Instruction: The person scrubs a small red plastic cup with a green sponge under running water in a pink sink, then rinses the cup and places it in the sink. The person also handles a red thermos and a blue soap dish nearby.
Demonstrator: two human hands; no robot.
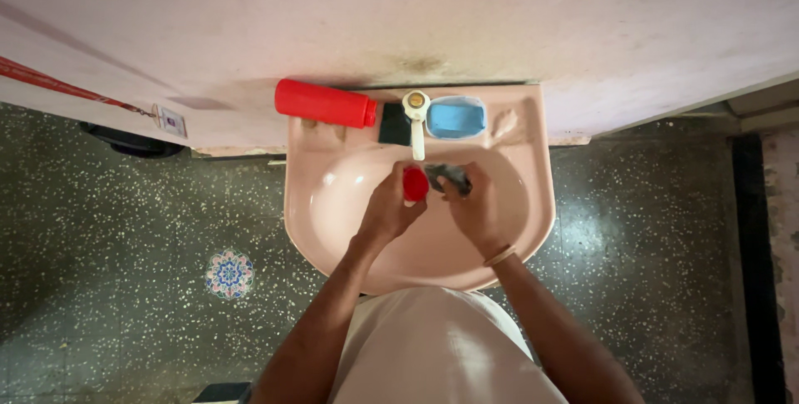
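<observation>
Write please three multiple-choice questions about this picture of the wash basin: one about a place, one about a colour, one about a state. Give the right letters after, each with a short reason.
1. Where does the red bottle lie?
A. on the basin's back ledge, left of the tap
B. inside the bowl
C. on the floor

2. What colour is the soap dish right of the tap?
A. green
B. blue
C. yellow

3. What does the left hand do?
A. rests flat on the basin rim
B. hangs empty beside the body
C. holds a small red cap over the bowl

Answers:
1 A, it lies on its side on the pink basin ledge.
2 B, the dish is light blue.
3 C, the fingers close on the cap, while the right hand grips a dark scrubber.
</observation>
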